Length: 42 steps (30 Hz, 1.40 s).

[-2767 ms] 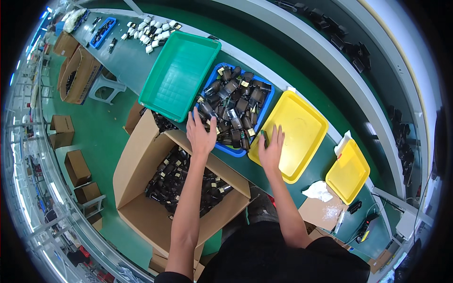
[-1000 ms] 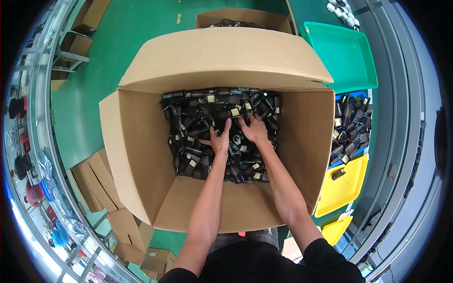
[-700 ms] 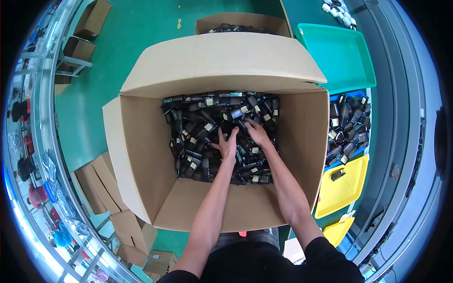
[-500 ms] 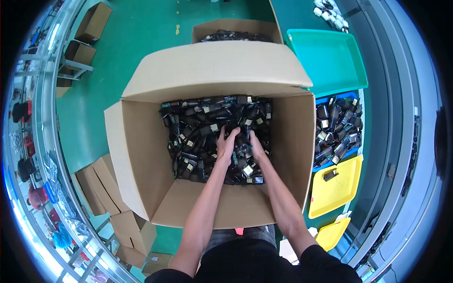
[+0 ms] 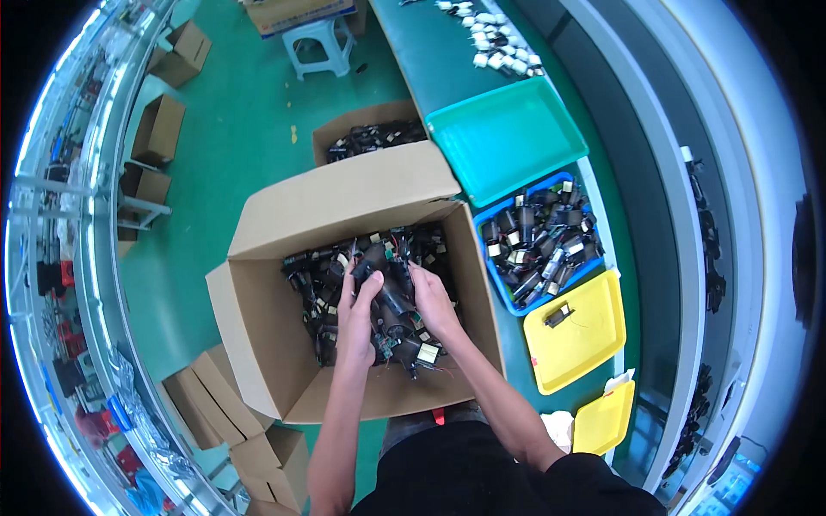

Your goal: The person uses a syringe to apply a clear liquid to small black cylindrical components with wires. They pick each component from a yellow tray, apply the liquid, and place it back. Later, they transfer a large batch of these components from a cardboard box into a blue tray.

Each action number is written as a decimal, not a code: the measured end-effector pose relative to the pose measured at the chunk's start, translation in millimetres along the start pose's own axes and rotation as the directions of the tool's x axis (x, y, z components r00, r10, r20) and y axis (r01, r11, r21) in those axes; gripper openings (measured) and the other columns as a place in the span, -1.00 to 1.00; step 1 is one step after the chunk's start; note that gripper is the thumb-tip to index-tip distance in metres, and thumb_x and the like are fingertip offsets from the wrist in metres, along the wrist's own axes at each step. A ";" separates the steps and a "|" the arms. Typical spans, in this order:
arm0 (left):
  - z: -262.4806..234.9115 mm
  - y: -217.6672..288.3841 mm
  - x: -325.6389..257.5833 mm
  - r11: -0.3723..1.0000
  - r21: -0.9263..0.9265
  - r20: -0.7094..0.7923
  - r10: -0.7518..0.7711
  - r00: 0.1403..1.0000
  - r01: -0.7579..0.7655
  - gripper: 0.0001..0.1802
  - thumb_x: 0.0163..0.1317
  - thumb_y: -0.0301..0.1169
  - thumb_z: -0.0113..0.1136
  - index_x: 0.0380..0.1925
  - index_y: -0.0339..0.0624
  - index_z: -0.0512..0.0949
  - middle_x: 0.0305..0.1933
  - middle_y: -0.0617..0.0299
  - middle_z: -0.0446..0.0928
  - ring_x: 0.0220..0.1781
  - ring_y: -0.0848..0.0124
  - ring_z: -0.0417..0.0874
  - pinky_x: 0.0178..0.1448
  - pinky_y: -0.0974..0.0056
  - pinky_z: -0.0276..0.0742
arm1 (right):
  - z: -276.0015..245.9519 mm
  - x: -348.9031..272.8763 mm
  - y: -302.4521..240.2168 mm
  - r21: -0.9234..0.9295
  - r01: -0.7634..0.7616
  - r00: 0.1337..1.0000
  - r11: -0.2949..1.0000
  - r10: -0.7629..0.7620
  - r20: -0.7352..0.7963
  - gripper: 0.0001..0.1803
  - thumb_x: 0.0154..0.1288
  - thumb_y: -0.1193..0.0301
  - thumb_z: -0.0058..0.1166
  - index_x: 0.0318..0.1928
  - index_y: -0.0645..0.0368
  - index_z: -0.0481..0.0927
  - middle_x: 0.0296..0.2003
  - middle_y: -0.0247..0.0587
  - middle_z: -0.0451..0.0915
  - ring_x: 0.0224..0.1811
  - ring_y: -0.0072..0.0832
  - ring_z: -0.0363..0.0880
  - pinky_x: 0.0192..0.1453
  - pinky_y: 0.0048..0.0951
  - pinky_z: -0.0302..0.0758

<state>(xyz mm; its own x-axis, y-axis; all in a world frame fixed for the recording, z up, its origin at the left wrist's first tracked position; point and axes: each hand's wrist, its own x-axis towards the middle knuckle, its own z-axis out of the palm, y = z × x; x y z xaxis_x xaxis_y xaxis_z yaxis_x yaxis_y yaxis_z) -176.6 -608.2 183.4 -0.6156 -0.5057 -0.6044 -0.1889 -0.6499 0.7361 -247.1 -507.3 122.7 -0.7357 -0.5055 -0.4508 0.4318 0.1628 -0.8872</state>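
Above the large cardboard box (image 5: 344, 193), my left hand (image 5: 355, 322) and my right hand (image 5: 433, 301) close from both sides around a bunch of black cylindrical electronic parts (image 5: 391, 297). Thin wires and small circuit boards stick out of the bunch. Pale square labels show on some pieces. Many similar parts (image 5: 320, 297) cover the bottom of the box below my hands. Right of the box, a blue tray (image 5: 489, 273) is heaped with the same kind of part (image 5: 538, 241). The exact number held is hidden by my fingers.
Along the bench (image 5: 430, 43) on the right lie a green tray (image 5: 508, 138), a yellow tray (image 5: 585, 344) holding one dark part (image 5: 558, 315), a smaller yellow tray (image 5: 604, 421) and white parts (image 5: 508, 52). Another box of parts (image 5: 374, 138) and a stool (image 5: 318, 47) stand beyond.
Both hands have come up from the pile with a bunch of parts between them. The view has turned, so the box appears lower and the trays farther left.
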 end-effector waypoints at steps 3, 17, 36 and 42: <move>50.4 49.2 -6.7 0.994 0.109 0.137 0.016 0.990 -0.031 -0.29 0.21 -0.25 0.20 0.34 -0.15 0.21 0.11 0.19 0.44 0.12 0.44 0.44 0.19 0.34 0.35 | -18.4 2.4 -57.2 0.091 0.198 0.979 0.976 -0.192 -0.075 -0.57 0.45 0.22 -0.21 -0.03 0.35 0.54 -0.35 -0.30 0.59 -0.27 -0.63 0.46 -0.12 -0.52 0.39; 308.5 22.3 235.9 0.806 0.592 0.507 -0.385 0.771 0.014 -0.42 0.23 0.15 0.07 -0.01 -0.09 0.42 -0.05 0.14 0.55 -0.17 0.34 0.62 0.11 0.04 0.47 | -228.5 190.7 -98.7 0.379 0.149 0.855 0.914 0.074 -0.514 -0.32 0.39 -0.06 -0.32 -0.02 0.36 0.56 -0.17 -0.05 0.62 -0.17 -0.35 0.63 -0.10 -0.29 0.54; -22.4 -9.9 94.2 0.960 0.204 0.152 0.161 0.975 -0.190 -0.64 0.46 -0.20 -0.13 -0.04 -0.23 0.52 -0.21 0.22 0.61 -0.23 0.50 0.61 -0.12 0.42 0.53 | -110.0 18.4 -61.1 0.354 0.054 0.986 0.934 -0.106 0.129 -0.69 0.48 0.24 -0.14 -0.08 0.27 0.49 -0.38 -0.19 0.59 -0.51 -0.55 0.60 -0.50 -0.61 0.48; -245.0 -170.6 92.9 0.647 0.624 -0.553 -0.031 0.833 0.438 -0.25 0.17 0.07 0.18 0.28 -0.02 0.26 0.08 0.01 0.45 0.06 0.18 0.48 0.06 0.07 0.45 | -21.1 75.0 113.6 -0.636 -0.132 0.869 0.760 0.397 0.294 -0.39 0.30 0.01 -0.08 0.08 0.30 0.51 -0.02 0.24 0.55 0.06 -0.04 0.54 0.21 -0.21 0.42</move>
<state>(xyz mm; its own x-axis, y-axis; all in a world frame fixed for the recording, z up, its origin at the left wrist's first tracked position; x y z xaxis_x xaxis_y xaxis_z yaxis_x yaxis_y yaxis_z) -14.2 -683.3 -73.0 -0.0840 -0.7146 -0.6944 -0.8693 -0.2881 0.4016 -264.2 -508.8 -13.9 -0.3145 -0.6239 -0.7154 0.0938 0.7295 -0.6775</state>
